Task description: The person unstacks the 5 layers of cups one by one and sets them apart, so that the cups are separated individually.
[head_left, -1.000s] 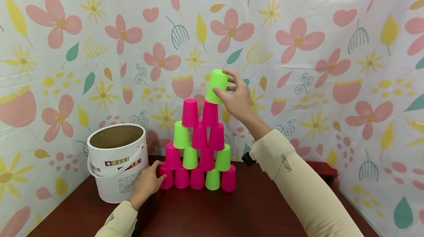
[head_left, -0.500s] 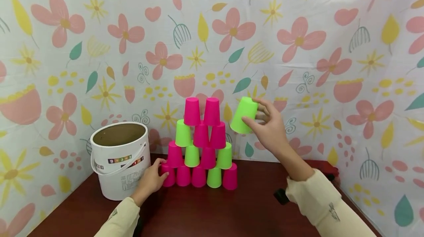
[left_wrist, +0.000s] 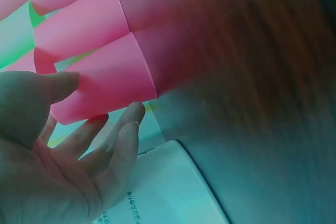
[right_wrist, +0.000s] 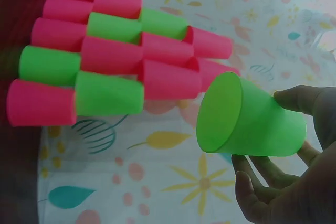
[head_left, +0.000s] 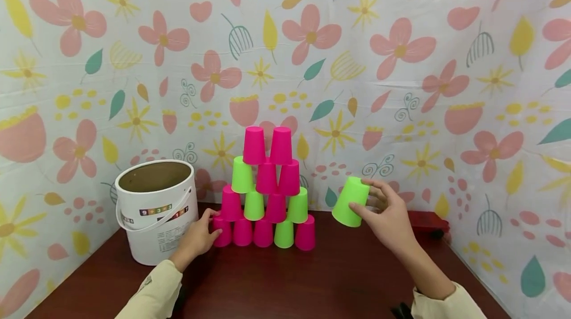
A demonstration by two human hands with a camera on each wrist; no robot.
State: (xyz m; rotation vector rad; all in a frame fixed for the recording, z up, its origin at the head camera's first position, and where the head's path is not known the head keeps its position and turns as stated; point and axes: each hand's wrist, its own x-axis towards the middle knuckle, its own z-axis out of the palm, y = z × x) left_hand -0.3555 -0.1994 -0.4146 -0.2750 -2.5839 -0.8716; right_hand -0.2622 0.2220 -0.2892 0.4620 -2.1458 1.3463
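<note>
Four tiers of stacked cups stand in your head view; beside them your right hand grips a green cup, apparently the carrying step, likely calling for steady lowering. Left wrist: your left hand curls around the end pink cup; upper tiers are cut off. Right wrist: your left hand barely shows.

I'd put the head camera well back, looking forward and down across the worktop, with the floral backdrop at twelve o'clock and the white bucket at eight. The left wrist camera sits close in, rolled sideways, the left hand at eight, the bucket at six. The right wrist camera, rolled too, looks past the right hand at four toward the cup pyramid at ten. All three views share that pyramid.
</note>
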